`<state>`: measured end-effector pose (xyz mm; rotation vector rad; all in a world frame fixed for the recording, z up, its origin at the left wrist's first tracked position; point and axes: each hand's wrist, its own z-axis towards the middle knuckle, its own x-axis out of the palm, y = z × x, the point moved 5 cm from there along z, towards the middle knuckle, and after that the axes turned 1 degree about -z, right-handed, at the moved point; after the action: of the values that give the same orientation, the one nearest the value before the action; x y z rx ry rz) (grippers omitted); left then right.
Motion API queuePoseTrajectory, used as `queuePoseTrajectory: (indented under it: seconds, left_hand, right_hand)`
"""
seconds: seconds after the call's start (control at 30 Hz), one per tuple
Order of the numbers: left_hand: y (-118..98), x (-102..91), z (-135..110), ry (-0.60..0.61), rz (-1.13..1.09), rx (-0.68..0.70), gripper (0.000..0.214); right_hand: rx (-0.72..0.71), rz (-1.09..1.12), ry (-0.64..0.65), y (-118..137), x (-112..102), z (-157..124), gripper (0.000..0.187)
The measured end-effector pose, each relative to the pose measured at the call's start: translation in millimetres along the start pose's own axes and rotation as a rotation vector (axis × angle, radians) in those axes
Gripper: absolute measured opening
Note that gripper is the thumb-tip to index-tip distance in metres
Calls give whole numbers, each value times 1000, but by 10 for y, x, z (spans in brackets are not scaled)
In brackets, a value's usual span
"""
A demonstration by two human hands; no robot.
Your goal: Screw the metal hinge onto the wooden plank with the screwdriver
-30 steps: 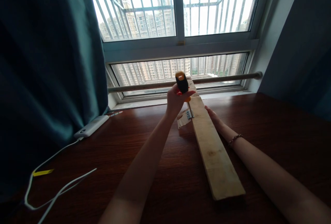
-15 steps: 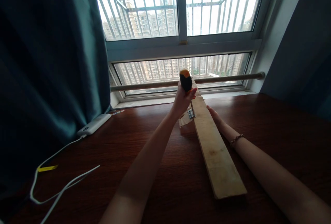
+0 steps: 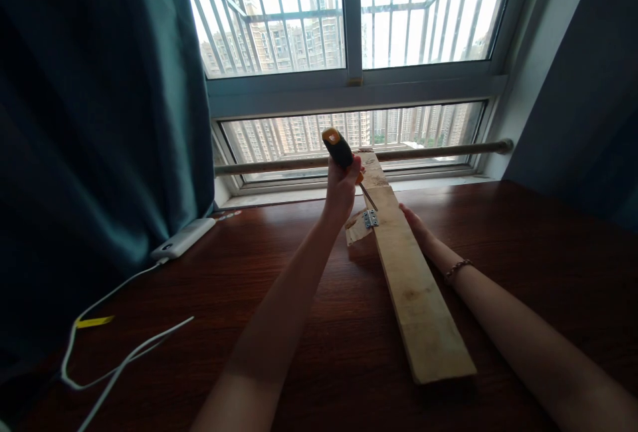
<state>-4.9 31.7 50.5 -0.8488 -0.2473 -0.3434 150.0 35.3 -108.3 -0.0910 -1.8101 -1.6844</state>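
Gripping the black-and-orange screwdriver [image 3: 343, 156] by its handle, the left hand [image 3: 341, 189] had its grip pressed tight around the tool, the thin shaft slanting down toward a small metal hinge [image 3: 369, 218] on the left edge of a long wooden plank [image 3: 409, 279]. The tip hung just above the hinge; whether it touched could not be told. The right hand [image 3: 416, 229] lay against the plank's right edge near the hinge, fingers partly hidden behind the wood, so whether that grip was curled or flat could not be told.

The plank lay lengthwise on the dark bench [image 3: 523, 266], its far end near the window sill [image 3: 299, 196], its near end toward the person. It looked stiff and fairly light, likely to slide on the polished top unless steadied from the side, and best held along its long edges close to the hinge. The hinge seemed small and easily shifted. A scrap of cardboard [image 3: 356, 229] sat beside it.

Open bench stretched to the right of the plank. To the left lay a power bank [image 3: 183, 239] and a white cable [image 3: 119, 359] well apart from the work, with a teal curtain [image 3: 100, 119] behind them.
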Motion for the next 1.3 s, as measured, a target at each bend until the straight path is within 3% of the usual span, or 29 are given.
queuePoseTrajectory:
  seconds: [0.3,0.63,0.83,1.0,1.17,1.3]
  left_hand:
    - [171,-61,12,20,37,7,29]
    - [97,-9,-19,63,81,27,25]
    - [8,48,-42,118,207,73,33]
    - [12,24,-36,105,272,104,27]
    - [-5,15,-42,156,378,70,35]
    - [-73,-35,-51,78,440,77,44]
  right_hand:
    - [-27,0,-19,8,-3,22,44]
    - [2,0,-1,-9,-41,18,50]
    - [-10,12,-2,-9,-52,24,50]
    - [11,22,6,-16,-37,12,50]
    - [21,28,-2,-34,-53,13,47]
    - [29,19,-6,-39,-56,16,47]
